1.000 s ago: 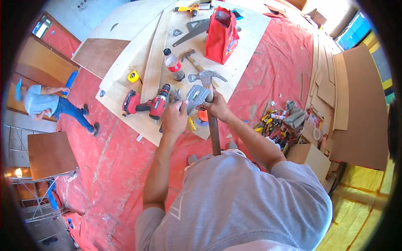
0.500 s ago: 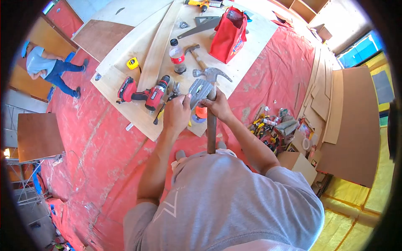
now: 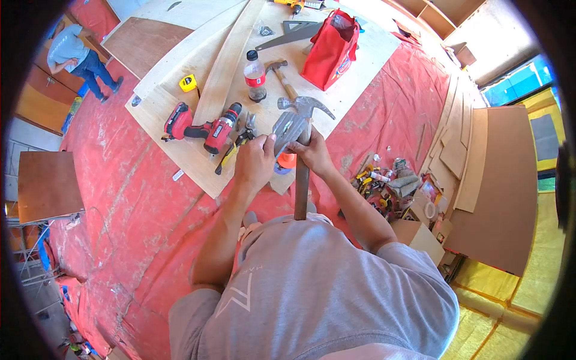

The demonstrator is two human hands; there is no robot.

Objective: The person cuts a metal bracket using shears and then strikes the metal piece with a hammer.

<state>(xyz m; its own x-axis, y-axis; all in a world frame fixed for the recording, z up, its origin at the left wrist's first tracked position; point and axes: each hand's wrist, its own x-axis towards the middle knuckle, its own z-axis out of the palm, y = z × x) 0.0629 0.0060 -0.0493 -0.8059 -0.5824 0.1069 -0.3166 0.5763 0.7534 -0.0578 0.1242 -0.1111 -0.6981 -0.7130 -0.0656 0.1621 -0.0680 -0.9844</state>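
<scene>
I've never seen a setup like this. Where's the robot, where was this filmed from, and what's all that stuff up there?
There is no robot here: a person works bare-handed. Every picture comes from one camera worn on their head, looking forward and down, so their own grey shirt fills the bottom.

The right hand grips a claw hammer by its handle. The left hand pinches a ridged grey piece; I can't tell what it is.

On the wooden board ahead lie a yellow tape measure, red cordless drill, handsaw and second hammer. A bottle and red bag stand there too. Someone else stands at upper left.
</scene>
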